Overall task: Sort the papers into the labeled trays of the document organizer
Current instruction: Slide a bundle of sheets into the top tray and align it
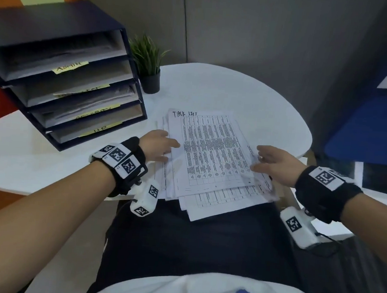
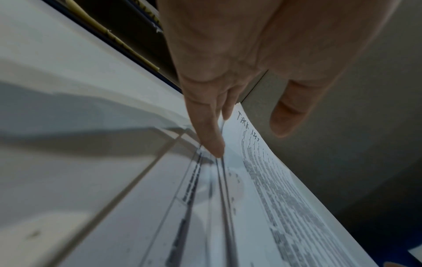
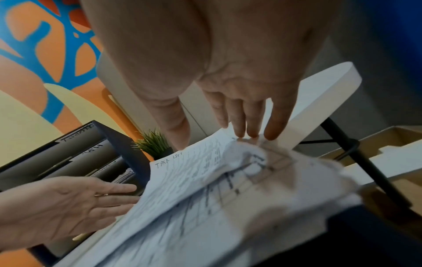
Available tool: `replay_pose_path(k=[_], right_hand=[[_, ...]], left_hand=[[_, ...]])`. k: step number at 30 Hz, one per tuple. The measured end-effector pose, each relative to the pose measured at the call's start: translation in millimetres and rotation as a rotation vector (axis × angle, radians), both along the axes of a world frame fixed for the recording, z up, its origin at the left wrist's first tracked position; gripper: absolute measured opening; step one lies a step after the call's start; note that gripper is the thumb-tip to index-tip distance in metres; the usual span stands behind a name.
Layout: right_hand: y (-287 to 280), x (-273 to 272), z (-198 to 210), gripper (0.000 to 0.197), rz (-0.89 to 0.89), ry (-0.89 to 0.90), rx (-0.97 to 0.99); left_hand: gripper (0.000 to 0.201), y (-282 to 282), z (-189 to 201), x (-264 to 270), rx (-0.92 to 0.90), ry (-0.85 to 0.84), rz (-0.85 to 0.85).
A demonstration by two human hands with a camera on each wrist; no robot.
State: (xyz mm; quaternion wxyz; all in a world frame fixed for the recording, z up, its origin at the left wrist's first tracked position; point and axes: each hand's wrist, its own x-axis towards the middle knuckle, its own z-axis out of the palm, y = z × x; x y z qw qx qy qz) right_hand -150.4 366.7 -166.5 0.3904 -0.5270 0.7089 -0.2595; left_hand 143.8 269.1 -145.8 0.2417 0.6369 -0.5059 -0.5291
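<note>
A loose stack of printed papers (image 1: 212, 152) lies on the white table (image 1: 236, 92), its near end overhanging the edge above my lap. The top sheet is a table headed "TASK LIST" in handwriting (image 1: 185, 114). My left hand (image 1: 170, 151) rests with straight fingers against the stack's left edge. My right hand (image 1: 257, 158) touches the right edge, fingers extended, thumb above the top sheet. In the right wrist view the fingertips (image 3: 251, 134) meet the slightly raised paper edge. The dark document organizer (image 1: 134, 59) stands at the left with trays labeled ADMIN (image 1: 70, 67), SECURITY (image 1: 97, 113) and HR (image 1: 100, 127).
A small potted plant (image 1: 147, 64) stands just right of the organizer, behind the papers. A blue chair (image 1: 365, 129) sits to the right of the table. Several trays hold papers. The label of the second tray (image 1: 82, 92) is partly hidden.
</note>
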Motion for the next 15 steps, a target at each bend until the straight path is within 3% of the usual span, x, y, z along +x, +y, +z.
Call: replay_pose_path(k=[5,9,15], right_hand=[[-3,13,-1,0.071,0.05,-0.009,-0.001],[2,12,-2,0.066,0.077,-0.017,0.0],[1,12,-2,0.059,0.117,0.054,-0.013]], left_hand=[[0.013,-2,7,-1,0.039,0.119,0.123],[0.015,-3,4,5,0.03,0.138,0.079],[0.016,-2,2,10,-0.081,-0.066,-0.02]])
